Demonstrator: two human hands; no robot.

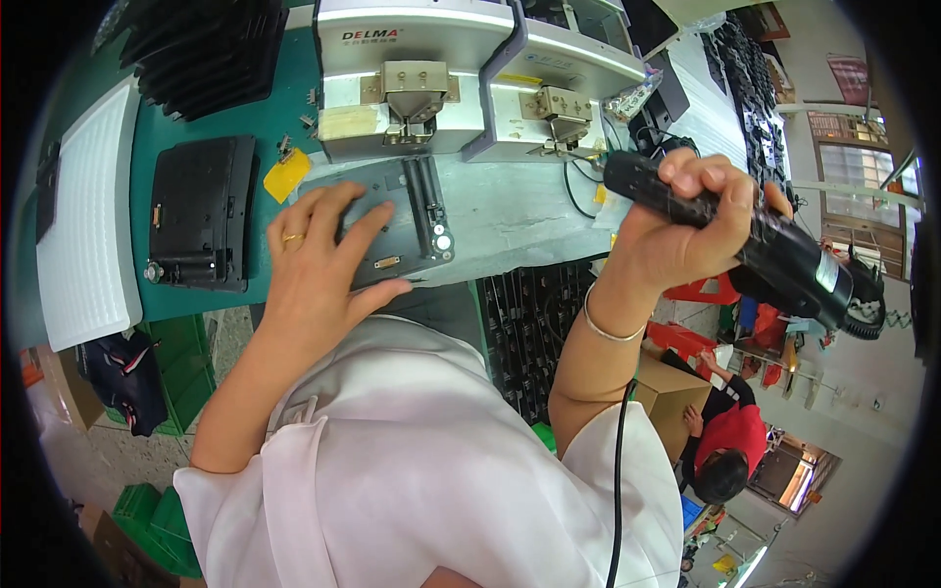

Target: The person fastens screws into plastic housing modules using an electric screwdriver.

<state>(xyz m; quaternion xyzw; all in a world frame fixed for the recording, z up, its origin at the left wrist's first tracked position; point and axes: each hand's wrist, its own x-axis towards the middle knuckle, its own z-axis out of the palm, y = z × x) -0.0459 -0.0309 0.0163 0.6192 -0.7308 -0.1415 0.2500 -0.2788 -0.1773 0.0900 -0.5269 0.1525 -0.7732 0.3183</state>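
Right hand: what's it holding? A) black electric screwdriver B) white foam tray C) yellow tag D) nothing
A: the right hand is wrapped around a black electric screwdriver raised off the bench, while the left hand lies flat on the grey panel; the yellow tag lies untouched on the green table.

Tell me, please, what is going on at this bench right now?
A person in a white top is working at a green workbench. Their left hand lies flat on a dark grey panel at the bench edge, holding it down. Their right hand grips a black electric screwdriver, held off to the side, its tip near two grey screw feeder machines at the back. Another black panel lies to the left beside a white foam tray.
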